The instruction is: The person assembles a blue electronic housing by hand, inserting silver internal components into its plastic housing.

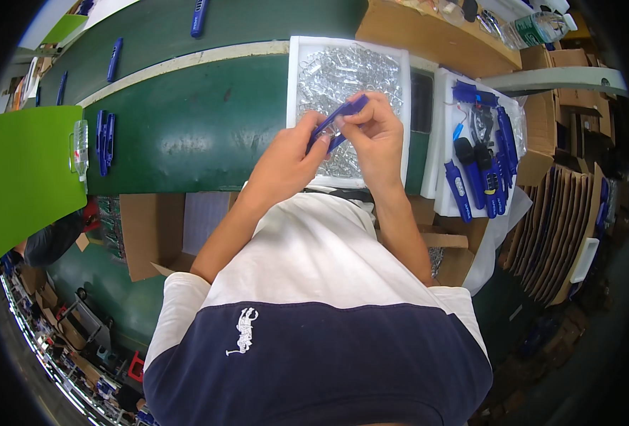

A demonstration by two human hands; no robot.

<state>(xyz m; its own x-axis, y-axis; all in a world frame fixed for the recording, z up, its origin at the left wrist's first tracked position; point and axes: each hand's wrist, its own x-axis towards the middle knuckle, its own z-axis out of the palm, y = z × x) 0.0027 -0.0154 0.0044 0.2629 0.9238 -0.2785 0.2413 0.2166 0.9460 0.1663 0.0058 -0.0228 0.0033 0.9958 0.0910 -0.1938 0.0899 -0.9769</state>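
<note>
The blue plastic piece (345, 109) lies between the fingertips of both hands, above a white tray (406, 92) of small shiny parts (343, 67). The left hand (289, 157) pinches its nearer, lower end between thumb and forefinger; the right hand (379, 135) pinches it toward the farther, upper end, the thumb against its near side and the bent fingers over the tip. The piece looks long, narrow and deep blue, slanting up to the right, with an open, uneven edge; its finer details are too small to tell.
</note>
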